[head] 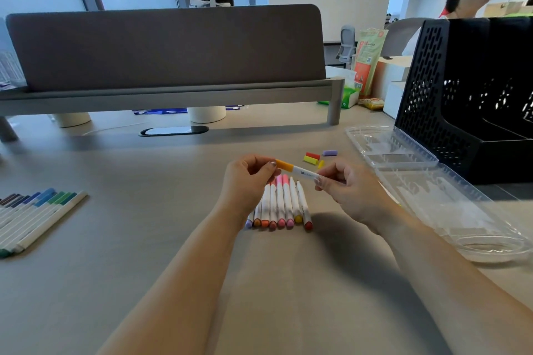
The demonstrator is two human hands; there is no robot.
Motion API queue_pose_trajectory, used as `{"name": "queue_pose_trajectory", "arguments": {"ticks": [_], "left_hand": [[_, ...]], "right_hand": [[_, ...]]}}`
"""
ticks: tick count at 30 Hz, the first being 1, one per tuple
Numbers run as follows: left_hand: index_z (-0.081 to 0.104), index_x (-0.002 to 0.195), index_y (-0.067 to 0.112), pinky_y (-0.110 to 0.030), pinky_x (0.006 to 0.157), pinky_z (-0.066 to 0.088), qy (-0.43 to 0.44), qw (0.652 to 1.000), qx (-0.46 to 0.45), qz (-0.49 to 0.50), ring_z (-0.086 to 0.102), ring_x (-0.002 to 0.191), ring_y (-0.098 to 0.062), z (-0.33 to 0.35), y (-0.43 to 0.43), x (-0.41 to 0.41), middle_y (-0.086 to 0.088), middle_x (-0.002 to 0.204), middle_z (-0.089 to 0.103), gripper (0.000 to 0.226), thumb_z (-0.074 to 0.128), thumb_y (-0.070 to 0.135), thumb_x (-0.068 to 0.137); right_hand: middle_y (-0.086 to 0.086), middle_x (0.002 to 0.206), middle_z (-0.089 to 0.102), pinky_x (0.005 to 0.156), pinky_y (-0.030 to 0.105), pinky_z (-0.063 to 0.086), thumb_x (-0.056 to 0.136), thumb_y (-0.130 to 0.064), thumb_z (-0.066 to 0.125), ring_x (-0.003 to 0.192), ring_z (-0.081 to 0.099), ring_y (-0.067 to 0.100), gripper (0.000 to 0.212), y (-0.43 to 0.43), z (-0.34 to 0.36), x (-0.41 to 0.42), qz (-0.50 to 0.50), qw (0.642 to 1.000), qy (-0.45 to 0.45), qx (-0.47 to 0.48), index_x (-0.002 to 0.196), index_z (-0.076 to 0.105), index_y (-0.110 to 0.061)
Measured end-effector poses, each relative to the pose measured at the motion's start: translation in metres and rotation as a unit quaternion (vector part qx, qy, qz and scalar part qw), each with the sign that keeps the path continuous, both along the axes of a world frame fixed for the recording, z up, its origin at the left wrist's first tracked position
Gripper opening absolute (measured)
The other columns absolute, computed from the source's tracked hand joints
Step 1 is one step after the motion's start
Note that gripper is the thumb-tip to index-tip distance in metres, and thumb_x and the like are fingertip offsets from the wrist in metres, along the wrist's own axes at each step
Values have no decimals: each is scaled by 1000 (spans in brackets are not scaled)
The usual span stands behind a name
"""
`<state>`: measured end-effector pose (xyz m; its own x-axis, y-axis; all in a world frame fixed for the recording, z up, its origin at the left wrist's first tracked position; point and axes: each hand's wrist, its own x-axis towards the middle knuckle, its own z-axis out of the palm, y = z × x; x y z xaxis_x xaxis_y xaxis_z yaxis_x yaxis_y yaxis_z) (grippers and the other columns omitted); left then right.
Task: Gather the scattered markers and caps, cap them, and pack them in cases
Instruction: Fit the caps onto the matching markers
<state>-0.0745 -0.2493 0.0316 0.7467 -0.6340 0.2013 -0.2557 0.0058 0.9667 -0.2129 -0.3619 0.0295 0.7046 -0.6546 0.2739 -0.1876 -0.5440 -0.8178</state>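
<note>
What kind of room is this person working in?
Most likely an open-plan office. A grey fabric divider screen stands across the desk, a swivel office chair sits further back, and a black mesh file tray stands on the right.

My left hand [250, 179] covers the far ends of the leftmost pens in the row of white warm-coloured markers [281, 204]. The white orange-capped marker [297, 169] has its right end buried in my right hand [344, 184]; I can't read its barrel print. Left of that row, the blue-green capped marker row [34, 216] runs off frame. Right of it, the clear plastic case [432, 181] blurs at its near end.
</note>
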Motion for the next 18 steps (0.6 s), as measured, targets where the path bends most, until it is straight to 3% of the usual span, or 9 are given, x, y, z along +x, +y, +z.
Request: {"name": "queue_pose_trajectory", "arguments": {"ticks": [4, 7, 9, 14, 18], "left_hand": [[62, 88, 21, -19, 76, 52, 5, 999, -35, -12, 65, 89, -11, 7, 2, 4, -1, 90, 68, 15, 54, 10, 94], [59, 98, 23, -23, 80, 52, 47, 996, -62, -41, 66, 93, -14, 10, 4, 4, -4, 97, 68, 10, 56, 15, 93], [54, 106, 25, -25, 79, 54, 86, 991, -86, -56, 68, 88, -14, 11, 3, 2, -6, 96, 70, 19, 61, 19, 90], [53, 109, 21, -27, 75, 57, 107, 990, -97, 2, 71, 82, -19, 11, 5, 9, -9, 88, 71, 33, 71, 12, 83], [57, 116, 20, -26, 72, 54, 102, 990, -61, 71, 64, 79, -16, 6, 8, 30, -10, 89, 66, 30, 63, 11, 88]], "right_hand": [[-5, 85, 64, 64, 9, 43, 92, -12, 60, 81, 61, 7, 7, 5, -1, 7, -17, 999, -50, -8, 90, 59, -19], [-4, 83, 62, 63, 5, 44, 91, -14, 61, 76, 58, 5, 4, 16, -4, 16, -24, 993, -108, -36, 91, 59, -17], [-7, 80, 59, 62, 6, 44, 91, -17, 61, 73, 56, 2, 5, 23, -6, 23, -18, 988, -142, -61, 90, 57, -20], [-14, 89, 63, 67, 16, 51, 90, -27, 63, 82, 60, 4, 12, 30, -12, 30, 46, 988, -114, -89, 101, 59, -30], [-22, 91, 57, 68, 6, 46, 91, -39, 56, 83, 57, -1, 16, 20, -11, 25, 14, 992, -104, -73, 105, 54, -32]]}}
